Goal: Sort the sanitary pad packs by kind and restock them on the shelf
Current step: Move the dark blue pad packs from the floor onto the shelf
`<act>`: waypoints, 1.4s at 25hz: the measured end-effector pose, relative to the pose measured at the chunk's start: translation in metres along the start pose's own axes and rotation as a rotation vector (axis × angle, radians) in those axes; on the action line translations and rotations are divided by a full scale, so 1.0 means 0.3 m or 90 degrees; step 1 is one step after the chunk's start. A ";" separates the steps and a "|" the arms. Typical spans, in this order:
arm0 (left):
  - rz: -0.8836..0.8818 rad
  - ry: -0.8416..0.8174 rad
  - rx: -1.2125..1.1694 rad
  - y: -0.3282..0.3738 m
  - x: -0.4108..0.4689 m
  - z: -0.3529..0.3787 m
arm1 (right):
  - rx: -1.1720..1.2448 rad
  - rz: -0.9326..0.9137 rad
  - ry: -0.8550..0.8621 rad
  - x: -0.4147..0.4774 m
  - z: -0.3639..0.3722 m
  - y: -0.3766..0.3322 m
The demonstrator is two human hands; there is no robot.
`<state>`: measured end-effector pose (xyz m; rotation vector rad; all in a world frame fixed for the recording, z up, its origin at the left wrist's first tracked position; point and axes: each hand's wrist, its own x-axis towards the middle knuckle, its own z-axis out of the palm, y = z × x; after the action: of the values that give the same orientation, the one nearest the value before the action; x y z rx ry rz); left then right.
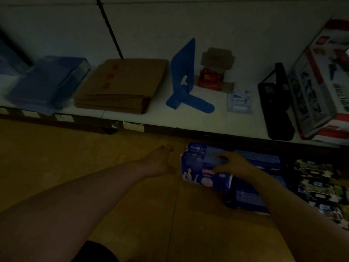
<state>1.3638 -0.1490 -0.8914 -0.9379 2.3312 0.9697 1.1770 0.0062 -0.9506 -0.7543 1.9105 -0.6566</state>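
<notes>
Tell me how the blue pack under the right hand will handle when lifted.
The blue pack looks glossy and film-wrapped, so probably slippery. Its rounded edge suggests soft contents: likely light and squashy. Lying flat, it should not roll.

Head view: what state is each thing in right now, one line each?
blue pad packs: lying flat, overlapping, on the brown surface below the shelf.
dark patterned packs: lying flat, to the right.
left hand: open, holding nothing.
right hand: fingers curled on the blue pad packs.
blue bookend: upright on the shelf.
small cardboard box: flaps open, red item inside.
folded cartons: flattened, stacked.
</notes>
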 end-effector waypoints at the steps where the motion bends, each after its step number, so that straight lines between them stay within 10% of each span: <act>1: -0.007 -0.010 -0.055 -0.011 0.002 -0.005 | 0.087 -0.002 0.002 -0.029 -0.039 -0.027; 18: -0.036 0.010 -0.992 0.112 -0.109 -0.137 | 0.516 -0.057 0.279 -0.242 -0.056 -0.390; 35: -0.048 -0.050 -0.797 0.593 -1.142 -1.030 | 0.522 -0.029 0.281 -1.187 -0.489 -1.364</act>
<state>1.4218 -0.1427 -0.4005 -1.3049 1.4137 2.4217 1.2666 0.0141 -0.3958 -0.1246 1.7551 -1.6000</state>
